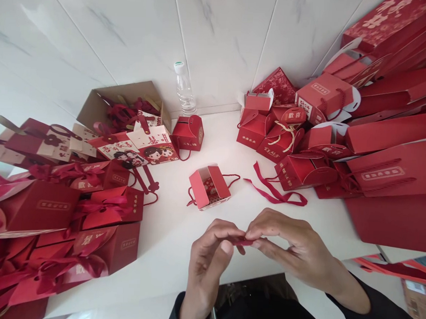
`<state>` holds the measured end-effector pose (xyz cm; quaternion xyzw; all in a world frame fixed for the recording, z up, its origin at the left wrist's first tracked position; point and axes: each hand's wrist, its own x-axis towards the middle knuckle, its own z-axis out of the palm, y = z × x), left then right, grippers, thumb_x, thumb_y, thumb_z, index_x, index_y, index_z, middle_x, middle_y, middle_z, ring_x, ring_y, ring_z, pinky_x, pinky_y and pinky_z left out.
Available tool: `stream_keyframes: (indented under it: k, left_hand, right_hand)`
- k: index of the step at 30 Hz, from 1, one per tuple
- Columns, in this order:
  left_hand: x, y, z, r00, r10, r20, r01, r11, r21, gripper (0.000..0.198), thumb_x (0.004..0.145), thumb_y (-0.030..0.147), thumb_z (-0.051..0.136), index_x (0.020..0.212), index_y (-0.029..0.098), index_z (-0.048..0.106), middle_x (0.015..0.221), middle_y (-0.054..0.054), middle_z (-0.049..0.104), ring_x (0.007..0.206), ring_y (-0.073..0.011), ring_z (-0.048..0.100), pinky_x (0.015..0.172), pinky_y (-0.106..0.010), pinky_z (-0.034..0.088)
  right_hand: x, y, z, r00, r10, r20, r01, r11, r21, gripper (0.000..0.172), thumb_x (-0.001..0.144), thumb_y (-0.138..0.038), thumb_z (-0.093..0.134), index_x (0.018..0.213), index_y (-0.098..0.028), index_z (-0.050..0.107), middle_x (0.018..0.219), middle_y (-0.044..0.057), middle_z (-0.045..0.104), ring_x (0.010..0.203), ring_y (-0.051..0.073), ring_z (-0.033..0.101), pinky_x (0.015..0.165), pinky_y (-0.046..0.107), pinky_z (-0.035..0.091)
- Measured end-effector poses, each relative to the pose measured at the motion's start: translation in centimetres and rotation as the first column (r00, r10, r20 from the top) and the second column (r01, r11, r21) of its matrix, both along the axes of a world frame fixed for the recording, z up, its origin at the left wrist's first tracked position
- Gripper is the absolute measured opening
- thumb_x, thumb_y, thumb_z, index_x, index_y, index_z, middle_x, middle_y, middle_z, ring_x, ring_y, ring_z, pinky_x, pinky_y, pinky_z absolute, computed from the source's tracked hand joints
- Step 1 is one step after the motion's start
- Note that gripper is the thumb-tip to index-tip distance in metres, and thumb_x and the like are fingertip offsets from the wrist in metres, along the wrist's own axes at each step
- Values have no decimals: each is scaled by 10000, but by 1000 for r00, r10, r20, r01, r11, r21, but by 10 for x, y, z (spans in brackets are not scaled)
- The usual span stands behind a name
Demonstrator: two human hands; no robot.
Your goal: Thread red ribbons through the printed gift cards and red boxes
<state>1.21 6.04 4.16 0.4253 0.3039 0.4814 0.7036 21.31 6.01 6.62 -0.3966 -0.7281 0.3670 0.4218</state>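
Observation:
My left hand [211, 253] and my right hand [289, 245] meet over the near edge of the white table [180, 252]. Both pinch a short piece of red ribbon [243, 242] between their fingertips; most of it is hidden by the fingers. Just beyond the hands stands a small open red gift box [209, 186] with a red cord handle. A loose red ribbon [275, 193] lies on the table to the right of that box.
Ribbon-tied red boxes [91, 206] crowd the left side. A cardboard carton [109, 103] of ribbons and printed boxes sits at the back left. A clear water bottle [185, 88] stands by the wall. Red boxes and flat bags [386, 139] pile at the right.

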Motion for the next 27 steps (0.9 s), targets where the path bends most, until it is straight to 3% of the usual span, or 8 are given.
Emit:
stream_keyframes:
  k: [3, 9, 15, 19, 23, 25, 27]
  left_hand:
    - [0, 3, 3, 994, -43, 98, 54, 992, -114, 298, 1051, 396, 577, 1024, 203, 802, 943, -45, 637, 843, -131, 635, 795, -255, 550]
    - [-6, 8, 4, 961, -196, 193, 242, 936, -255, 114, 935, 287, 773, 948, 174, 771, 829, -21, 687, 732, -113, 683, 734, -245, 562]
    - [1, 4, -2, 974, -118, 191, 166, 952, -259, 132, 958, 297, 742, 933, 168, 724, 770, -12, 698, 643, -129, 694, 638, -271, 605]
    - [11, -1, 0, 996, -14, 90, 38, 962, -272, 223, 925, 356, 777, 894, 156, 684, 728, -5, 676, 619, -134, 680, 570, -253, 587]
    - [12, -4, 10, 996, 44, -77, -62, 966, -249, 255, 934, 410, 754, 893, 166, 694, 768, -6, 649, 647, -122, 639, 615, -254, 565]
    - [5, 0, 14, 965, 93, -244, -128, 983, -133, 223, 955, 407, 722, 922, 187, 720, 829, -16, 651, 697, -126, 624, 670, -263, 545]
    - [-6, 10, 15, 866, 230, -445, -204, 973, 105, 168, 989, 376, 670, 989, 219, 730, 899, -32, 666, 799, -156, 632, 744, -286, 529]
  right_hand:
    - [-1, 0, 1, 1000, 24, -10, -24, 999, -28, 164, 1035, -120, 625, 1147, -232, 666, 955, -2, 733, 887, 105, 675, 782, 202, 564]
    - [0, 0, 4, 997, 67, -38, -71, 990, -120, 132, 1035, -153, 637, 1106, -248, 696, 934, -11, 741, 876, 100, 674, 751, 181, 557]
    - [-2, -1, 2, 998, 46, -35, -51, 982, -180, 121, 992, -151, 692, 1070, -243, 696, 928, -8, 734, 827, 92, 670, 686, 155, 540]
    - [-7, -1, 2, 1000, -1, -28, -2, 995, -101, 151, 977, -113, 673, 1054, -240, 703, 909, -7, 736, 817, 88, 660, 613, 126, 502]
    - [-9, -3, 1, 997, -69, -39, 51, 937, -344, 63, 999, -236, 676, 1038, -250, 723, 919, -6, 723, 760, 97, 680, 609, 151, 533]
    - [-9, -4, 0, 997, -77, -27, 57, 894, -444, 85, 1008, -320, 677, 1006, -250, 726, 890, -5, 719, 778, 118, 692, 629, 175, 547]
    - [-7, -2, -2, 996, -85, -28, 64, 897, -437, 117, 1009, -356, 675, 975, -250, 713, 883, -3, 718, 835, 141, 714, 691, 201, 567]
